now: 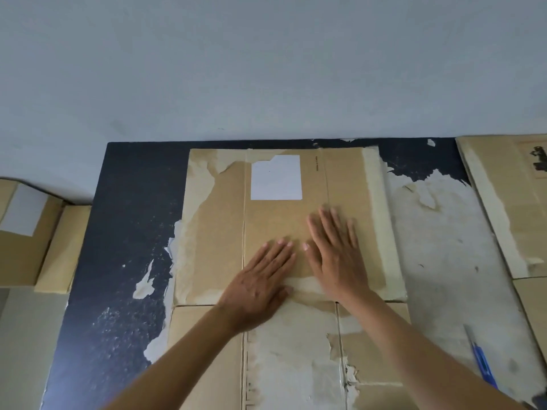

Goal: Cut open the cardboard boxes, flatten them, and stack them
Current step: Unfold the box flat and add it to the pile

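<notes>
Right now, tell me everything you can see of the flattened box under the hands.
The flattened box lies flat on the dark table: brown cardboard with lengthwise creases, outer paper torn in pale patches along its left side and near edge. A white label sits near its far edge. The left hand and right hand press on it side by side, fingers straight.

Flattened brown cardboard box (281, 220) lies flat on desk (130, 232), torn facing, white label (276, 178) at far end.
</notes>
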